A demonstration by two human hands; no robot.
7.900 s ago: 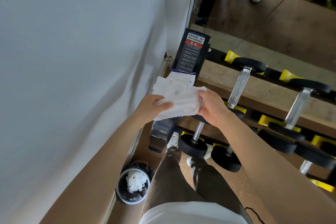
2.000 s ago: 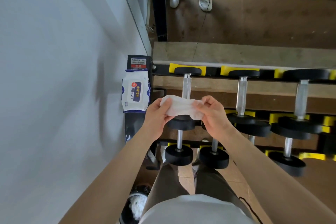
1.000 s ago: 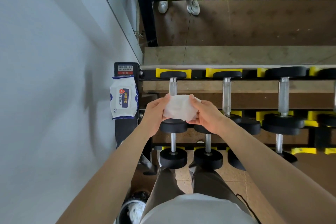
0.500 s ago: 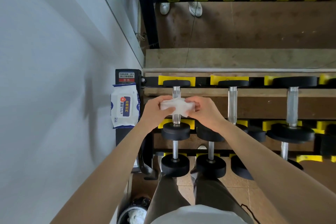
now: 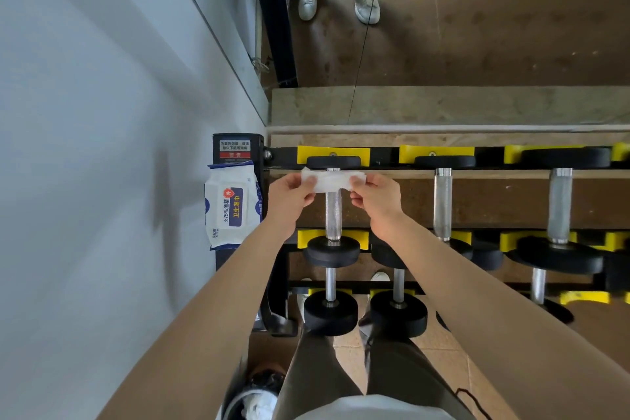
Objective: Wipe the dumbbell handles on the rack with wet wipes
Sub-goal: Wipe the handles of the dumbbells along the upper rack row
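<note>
Across the far end of the leftmost top-row dumbbell handle (image 5: 333,215), a white wet wipe (image 5: 329,180) is stretched flat between two hands. The left grip (image 5: 289,196) pinches the wipe's left end between thumb and curled fingers. The right grip (image 5: 376,198) pinches its right end the same way, so each is closed on the wipe alone. The wipe crosses the handle just short of the far black weight head. Whether it presses on the metal or sits just above it cannot be told.

From the grips toward the person, the bare knurled handle runs to the near weight head, which sits against a yellow cradle of the rack (image 5: 385,157). Just left of the left grip, a wet wipes pack (image 5: 231,204) lies on the rack's end post, with a warning label (image 5: 234,149) just beyond it. To the right of the right grip, a second dumbbell (image 5: 442,201) and a larger third dumbbell (image 5: 559,204) rest on the same row.

Under both forearms, two small lower dumbbells (image 5: 330,314) sit side by side above the person's trouser legs. Well to the left stands a pale wall (image 5: 85,147). Beyond the rack, a mirror (image 5: 477,44) shows white shoes and more dumbbells. Below the left forearm, a black-lined bin (image 5: 254,401) holds crumpled white material.
</note>
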